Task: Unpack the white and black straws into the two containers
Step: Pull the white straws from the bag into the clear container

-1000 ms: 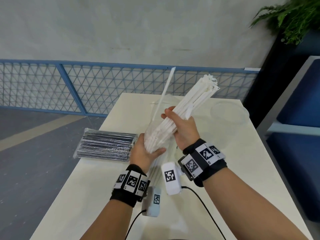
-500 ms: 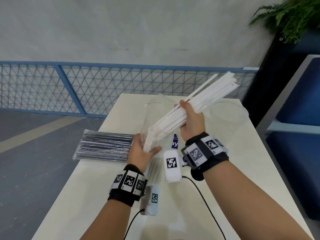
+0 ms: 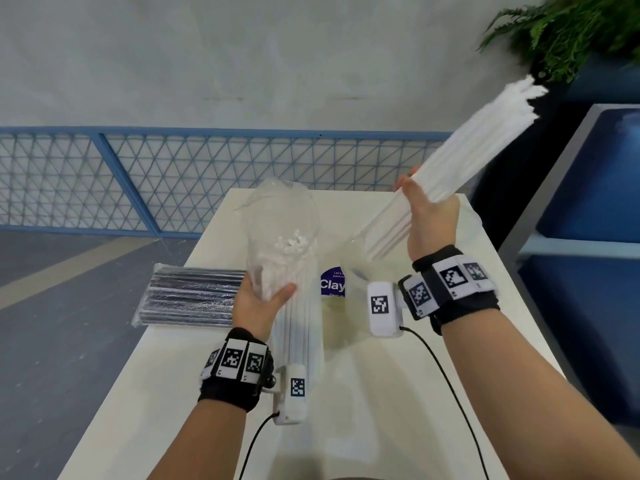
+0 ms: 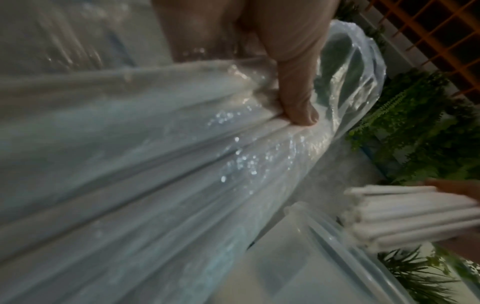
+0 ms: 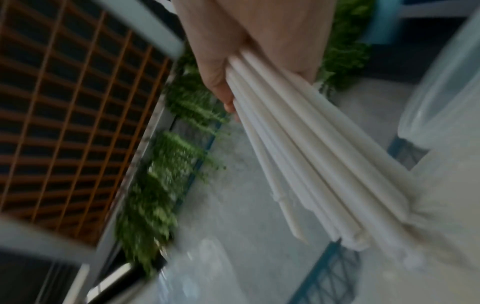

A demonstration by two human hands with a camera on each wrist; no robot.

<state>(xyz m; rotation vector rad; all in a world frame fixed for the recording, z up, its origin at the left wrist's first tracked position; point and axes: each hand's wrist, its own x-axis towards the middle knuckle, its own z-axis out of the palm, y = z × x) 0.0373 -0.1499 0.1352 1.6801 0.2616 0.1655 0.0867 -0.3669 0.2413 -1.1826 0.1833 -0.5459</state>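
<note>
Your left hand [image 3: 258, 301] grips the plastic bag [image 3: 282, 237] upright so leftover straws stay inside; your right hand [image 3: 427, 220] clasps the white straws [image 3: 460, 157], angled toward the container [image 3: 356, 268].

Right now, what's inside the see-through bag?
The see-through bag, which the left hand grips, still holds some white straws; their ends show through its open top. How many remain is hidden by the crinkled plastic and the hand.

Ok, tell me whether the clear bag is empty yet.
Not empty. The bag, held by the left hand, still shows white straw ends inside; the right hand holds a pulled-out bundle of white straws.
</note>
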